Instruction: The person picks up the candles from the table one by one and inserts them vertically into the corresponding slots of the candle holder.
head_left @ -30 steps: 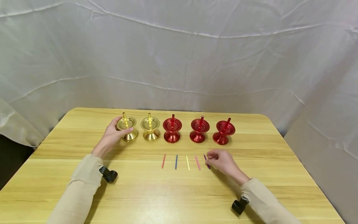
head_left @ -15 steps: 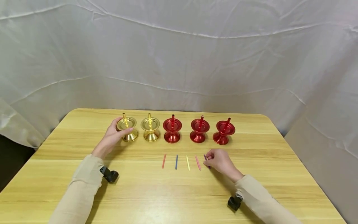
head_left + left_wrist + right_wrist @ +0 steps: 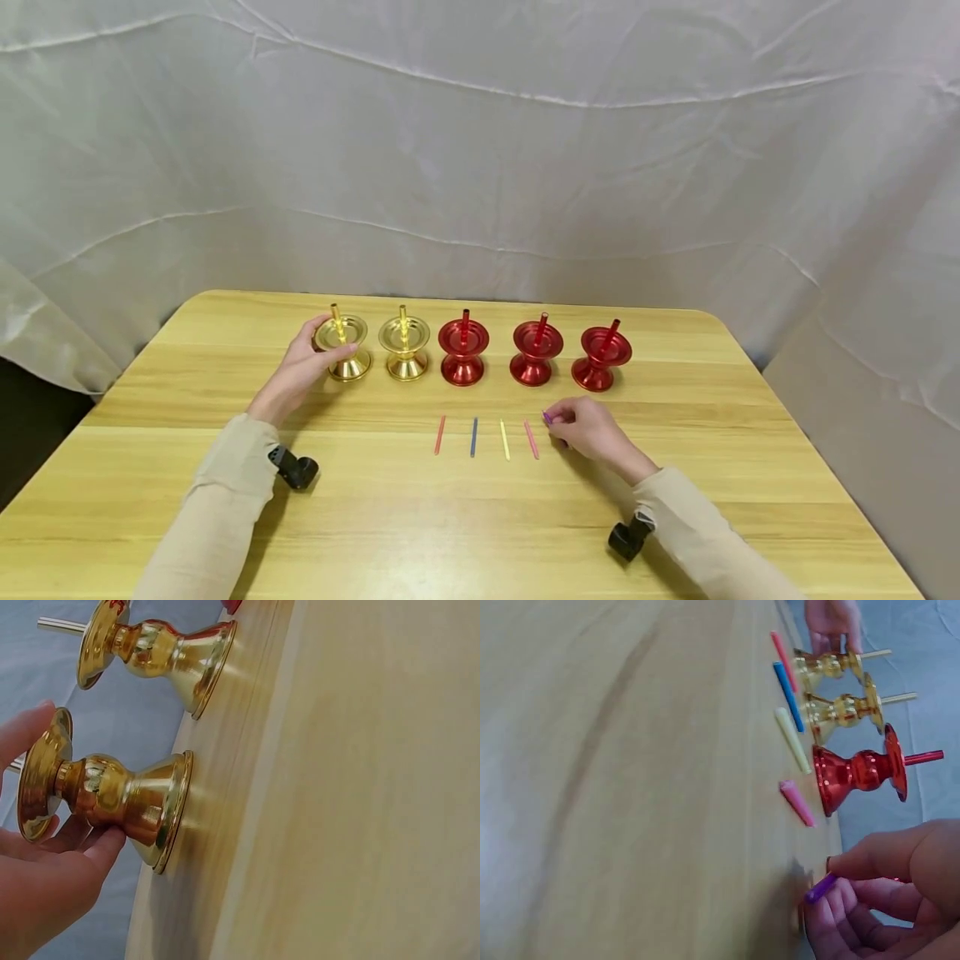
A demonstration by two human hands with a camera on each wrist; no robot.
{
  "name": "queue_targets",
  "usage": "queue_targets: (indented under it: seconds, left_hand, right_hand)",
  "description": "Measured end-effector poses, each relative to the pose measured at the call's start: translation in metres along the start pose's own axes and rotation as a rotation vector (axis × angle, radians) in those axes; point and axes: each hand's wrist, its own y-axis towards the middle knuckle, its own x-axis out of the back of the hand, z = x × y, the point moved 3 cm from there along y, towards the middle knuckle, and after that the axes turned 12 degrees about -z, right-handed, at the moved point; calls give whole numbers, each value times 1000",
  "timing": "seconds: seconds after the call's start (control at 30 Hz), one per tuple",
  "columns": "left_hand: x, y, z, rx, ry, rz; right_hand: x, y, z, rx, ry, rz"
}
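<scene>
My left hand (image 3: 294,372) grips the leftmost gold candlestick (image 3: 112,787), which stands upright on the table. In the left wrist view its thumb is at the dish rim and its fingers reach under the dish to the stem. My right hand (image 3: 592,431) pinches a thin purple candle (image 3: 822,889) between thumb and fingers, low over the table. Most of that candle is hidden in the head view. To its left lie a pink candle (image 3: 532,439), a yellow candle (image 3: 505,440), a blue candle (image 3: 474,437) and a red candle (image 3: 440,435).
Right of the held candlestick, another gold candlestick (image 3: 407,365) and three red candlesticks (image 3: 462,367) stand in a row on the wooden table (image 3: 390,525). A pale cloth (image 3: 480,167) hangs behind the table. Each sleeve carries a small black camera (image 3: 300,472).
The right fingers have picked the purple candle up from its place at the right end of the candle row. The left hand stays on the gold candlestick.
</scene>
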Motion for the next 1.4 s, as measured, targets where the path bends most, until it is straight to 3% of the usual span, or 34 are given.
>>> queue_targets:
  seconds: [0.1,0.37,0.63,1.13,1.4]
  left_hand:
    - [0,0,-2,-2,3,0]
    - [0,-2,-3,3,-3,-5]
    - [-2,-2,-2,-10,-6,-6]
    - [-2,-3,-2,-5,18,-17]
    - [-1,-5,-3,9,27,-1]
  right_hand:
    - [2,3,5,13,59,-14]
    - [7,15,32,168,91,-133]
    - [-8,22,60,228,289,-213]
    - [-26,47,121,281,432,-211]
    - [-25,61,152,325,414,-218]
